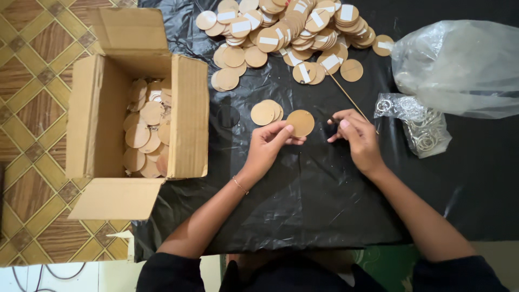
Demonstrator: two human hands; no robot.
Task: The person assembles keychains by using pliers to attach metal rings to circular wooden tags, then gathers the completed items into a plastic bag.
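Black plastic sheet (324, 205) spread across the centre and right of the frame, over a patterned tile floor (32, 97) on the left. Open cardboard box (97, 119) at left centre, flaps out, holding loose wooden discs (143, 135). Clear plastic bag (459, 65) crumpled at upper right. Big heap of round wooden discs (286, 32) at top centre, many with white strips. Smaller clear bag of metal rings (424, 127) just below the big bag. Thin wooden stick (348, 94) slanting down from the heap. Small stack of discs (266, 112) at centre. Left hand (267, 146) pinching a single wooden disc (300, 123) at its lower edge, thumb and fingers closed on it. Right hand (357, 138) just right of the disc, fingertips curled together; anything between them too small to tell.
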